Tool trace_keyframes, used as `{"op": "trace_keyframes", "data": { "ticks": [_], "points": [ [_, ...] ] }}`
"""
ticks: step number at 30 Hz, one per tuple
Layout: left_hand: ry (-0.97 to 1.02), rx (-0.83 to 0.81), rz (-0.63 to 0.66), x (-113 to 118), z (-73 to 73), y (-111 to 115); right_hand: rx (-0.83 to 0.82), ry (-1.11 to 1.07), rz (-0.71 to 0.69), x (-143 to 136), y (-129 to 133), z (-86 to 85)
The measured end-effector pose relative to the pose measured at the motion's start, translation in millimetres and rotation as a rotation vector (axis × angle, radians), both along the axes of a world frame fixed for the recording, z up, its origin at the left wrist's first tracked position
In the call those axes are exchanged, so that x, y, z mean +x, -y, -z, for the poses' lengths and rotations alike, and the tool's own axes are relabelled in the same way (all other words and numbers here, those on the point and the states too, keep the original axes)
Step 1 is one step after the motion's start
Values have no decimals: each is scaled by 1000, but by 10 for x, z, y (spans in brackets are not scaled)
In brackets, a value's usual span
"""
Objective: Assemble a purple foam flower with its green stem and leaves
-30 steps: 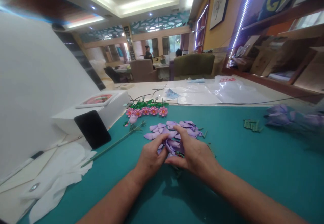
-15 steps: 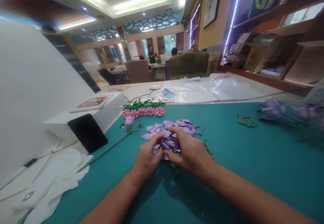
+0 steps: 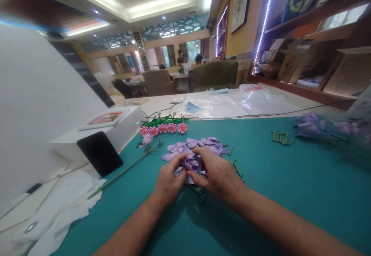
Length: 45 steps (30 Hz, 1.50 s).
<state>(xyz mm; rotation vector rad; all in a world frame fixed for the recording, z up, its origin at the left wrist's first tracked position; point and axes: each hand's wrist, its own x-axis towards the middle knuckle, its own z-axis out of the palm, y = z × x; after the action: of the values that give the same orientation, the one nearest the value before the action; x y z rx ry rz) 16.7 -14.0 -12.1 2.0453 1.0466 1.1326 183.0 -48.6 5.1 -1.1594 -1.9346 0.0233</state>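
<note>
Near the middle of the green mat, a cupped purple flower is held between both hands. My left hand pinches its left side with thumb and fingers. On its right side, my right hand has its fingers curled round the petals. Loose purple petals lie just behind the hands, and short dark green pieces lie beside and below them. A long green stem rests to the left, with a pale pink bud near its upper end.
Pink flowers with green leaves lie at the mat's back left. A black phone leans on a white box. Purple flowers and green pieces are at right. Two people are in the background.
Both hands stay in nearly the same place, and the flower has turned slightly between the fingers. In the background, the standing person has shifted a little to the right.
</note>
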Motion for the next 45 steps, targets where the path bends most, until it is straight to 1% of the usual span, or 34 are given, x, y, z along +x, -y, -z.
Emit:
{"op": "trace_keyframes", "data": {
  "ticks": [5,11,13,16,20,22,31,39,43,45],
  "points": [
    [4,5,4,-4,13,-9,18,-18,-1,-7,1,6],
    [38,-29,9,-10,17,-12,-28,-19,3,0,1,1],
    [92,-84,21,-10,14,-17,-79,-35,-1,4,12,-26],
    [210,-209,52,-5,6,-34,-184,-101,-28,8,42,-93],
    [330,-326,84,4,-5,-52,-308,-238,-122,14,72,-167],
    [348,-341,85,8,-10,-54,-346,-289,-149,17,72,-175],
    [311,-296,137,21,-33,-45,-507,-442,-165,2,44,-161],
    [319,-311,144,29,-31,-42,-492,-433,-171,7,52,-168],
    [305,-291,149,29,-38,-34,-442,-377,-166,19,59,-183],
    [296,-278,160,25,-40,-27,-385,-333,-144,29,57,-186]
  ]
}}
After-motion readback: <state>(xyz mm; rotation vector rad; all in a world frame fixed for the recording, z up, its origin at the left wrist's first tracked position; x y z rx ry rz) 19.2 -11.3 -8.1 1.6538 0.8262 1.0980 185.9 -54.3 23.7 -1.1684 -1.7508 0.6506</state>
